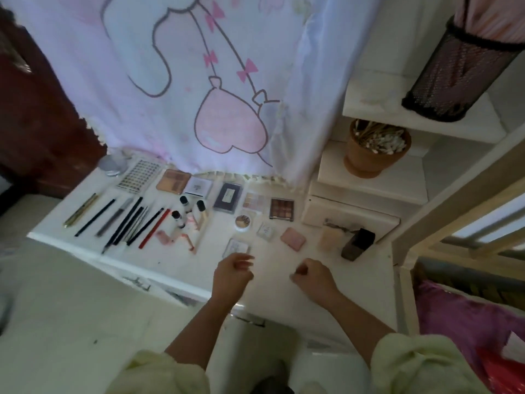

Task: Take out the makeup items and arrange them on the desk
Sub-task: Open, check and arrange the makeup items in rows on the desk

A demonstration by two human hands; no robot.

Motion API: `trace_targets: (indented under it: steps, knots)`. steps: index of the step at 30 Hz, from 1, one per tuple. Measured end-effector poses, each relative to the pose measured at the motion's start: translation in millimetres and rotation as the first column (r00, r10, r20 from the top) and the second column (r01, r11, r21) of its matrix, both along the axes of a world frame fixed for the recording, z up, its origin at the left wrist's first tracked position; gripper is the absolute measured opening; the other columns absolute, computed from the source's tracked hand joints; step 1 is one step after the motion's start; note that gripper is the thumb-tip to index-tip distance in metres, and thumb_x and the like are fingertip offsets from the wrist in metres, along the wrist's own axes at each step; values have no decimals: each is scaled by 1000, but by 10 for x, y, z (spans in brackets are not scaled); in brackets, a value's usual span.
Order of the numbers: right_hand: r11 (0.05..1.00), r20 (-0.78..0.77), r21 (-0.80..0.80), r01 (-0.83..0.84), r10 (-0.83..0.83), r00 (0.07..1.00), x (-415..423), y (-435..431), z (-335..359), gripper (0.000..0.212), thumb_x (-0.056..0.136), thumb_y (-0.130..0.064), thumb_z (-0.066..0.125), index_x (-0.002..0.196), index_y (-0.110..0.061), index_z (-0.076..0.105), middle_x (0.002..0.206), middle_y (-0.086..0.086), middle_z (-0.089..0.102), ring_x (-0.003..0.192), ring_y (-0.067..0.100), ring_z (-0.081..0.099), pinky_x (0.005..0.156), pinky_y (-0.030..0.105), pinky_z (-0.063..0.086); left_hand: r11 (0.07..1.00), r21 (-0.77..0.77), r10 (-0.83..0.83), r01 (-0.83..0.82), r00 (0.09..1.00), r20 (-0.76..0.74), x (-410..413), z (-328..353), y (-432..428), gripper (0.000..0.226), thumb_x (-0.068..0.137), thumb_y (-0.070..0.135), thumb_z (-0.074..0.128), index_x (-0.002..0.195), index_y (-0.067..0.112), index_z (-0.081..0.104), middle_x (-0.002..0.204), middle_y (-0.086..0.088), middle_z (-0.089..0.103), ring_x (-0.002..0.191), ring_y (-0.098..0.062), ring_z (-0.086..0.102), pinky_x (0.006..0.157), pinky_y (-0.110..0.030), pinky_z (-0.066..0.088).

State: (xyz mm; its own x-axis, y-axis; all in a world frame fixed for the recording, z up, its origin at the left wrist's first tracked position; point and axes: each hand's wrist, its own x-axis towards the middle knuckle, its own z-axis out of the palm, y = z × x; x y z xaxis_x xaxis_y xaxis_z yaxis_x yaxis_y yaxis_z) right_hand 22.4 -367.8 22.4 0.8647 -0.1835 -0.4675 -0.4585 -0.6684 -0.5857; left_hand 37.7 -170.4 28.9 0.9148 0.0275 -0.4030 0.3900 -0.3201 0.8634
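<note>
Makeup items (pixel 227 196) in rows on the table (pixel 176 263), pencils and brushes (pixel 127 220) toward the left edge, palettes (pixel 281 209) along the back edge, left hand (pixel 234 270) loosely curled, empty, beside a clear compact (pixel 237 247), right hand (pixel 312 275) curled, grip unclear.

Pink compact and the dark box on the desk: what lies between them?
In the head view, a pale beige block lies between the pink compact and the dark box.

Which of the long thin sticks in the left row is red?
The red stick, rightmost in that row, beside the small bottles; the others are black, grey or gold.
</note>
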Motion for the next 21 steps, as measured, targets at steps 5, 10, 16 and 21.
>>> trace_targets:
  steps: [5,10,16,21]
  knots:
    - [984,86,-14,-175,176,981,-106,931,205,9,88,-21,63,86,-16,56,91,1,59,84,17,54,72,26,41,991,26,135,-135,991,-2,-465,81,836,31,75,-5,61,97,15,68,91,2,72,88,-11,67,79,-26,54]
    - [915,117,-70,-397,403,908,-423,2143,388,18,88,-21,58,101,-10,63,105,4,63,88,15,52,73,22,35,960,122,254,-252,967,6,-990,292,1944,25,76,0,62,92,19,69,83,3,71,77,-17,66,62,-22,47]
    - [770,217,-97,-630,634,742,-897,3638,580,16,89,-19,59,100,-8,63,107,3,63,103,19,57,78,24,38,866,234,438,-442,896,71,-1850,534,3267,27,78,0,60,98,16,69,86,-1,70,72,-13,61,56,-18,47]
    - [508,247,-177,-843,852,461,-1350,4842,700,11,86,-23,60,92,-16,54,100,6,59,95,23,57,73,28,38,739,364,571,-567,814,108,-2640,654,4236,26,78,4,64,102,12,68,92,-1,65,84,-14,59,62,-19,37]
